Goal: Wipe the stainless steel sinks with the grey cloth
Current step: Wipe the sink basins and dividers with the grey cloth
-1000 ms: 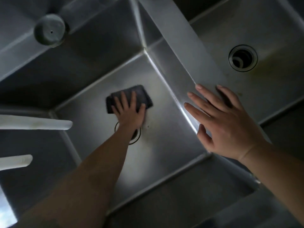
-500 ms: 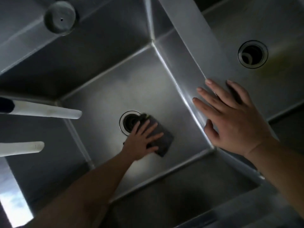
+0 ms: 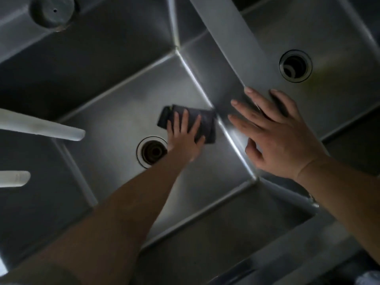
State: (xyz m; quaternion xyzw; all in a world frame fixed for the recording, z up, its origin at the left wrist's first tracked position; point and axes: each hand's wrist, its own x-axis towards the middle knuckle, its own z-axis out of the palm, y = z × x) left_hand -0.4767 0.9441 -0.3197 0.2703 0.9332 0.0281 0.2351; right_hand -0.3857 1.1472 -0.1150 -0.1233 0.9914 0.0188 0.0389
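I look down into a deep stainless steel sink [image 3: 115, 120] with a round drain [image 3: 152, 151] in its floor. My left hand [image 3: 185, 134] reaches down and presses the folded grey cloth [image 3: 205, 122] flat on the sink floor, close to the right wall and just beyond the drain. Its fingers are spread over the cloth. My right hand [image 3: 277, 138] rests, fingers apart, on the steel divider [image 3: 230, 38] between this sink and a second sink [image 3: 339, 95] to the right, holding nothing.
The right sink has its own drain [image 3: 295, 66]. Two pale spouts [image 3: 51, 128] [image 3: 14, 178] jut in from the left above the basin. A round grey knob [image 3: 52, 10] sits on the back ledge at top left.
My left hand slid the cloth from the near side of the drain up and to the right, toward the right wall. My right hand stayed on the divider.
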